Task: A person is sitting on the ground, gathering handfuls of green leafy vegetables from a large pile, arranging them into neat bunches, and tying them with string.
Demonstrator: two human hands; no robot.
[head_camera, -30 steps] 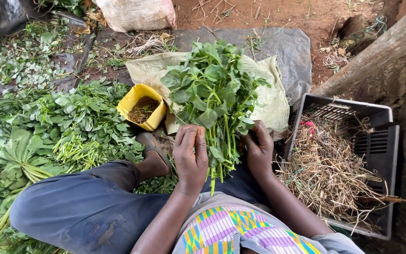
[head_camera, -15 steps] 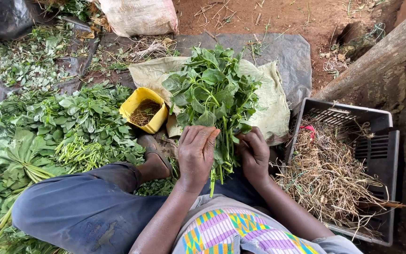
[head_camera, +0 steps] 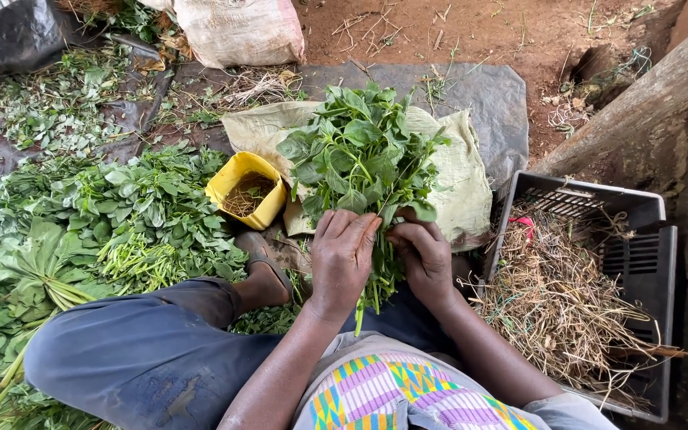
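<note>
Green bunch [head_camera: 360, 159] between cupped hands [head_camera: 384, 255]

At your left, a small yellow tub [head_camera: 248, 189] holding dry scraps sits beside a heap of loose green leaves [head_camera: 121, 215] spread over the ground. To your right stands a dark plastic crate [head_camera: 639, 231] full of dry straw [head_camera: 559, 302]. Ahead lie a pale sack cloth [head_camera: 463, 183], a grey tarp [head_camera: 479, 95], and a stuffed white sack [head_camera: 236, 30] on red soil.
</note>
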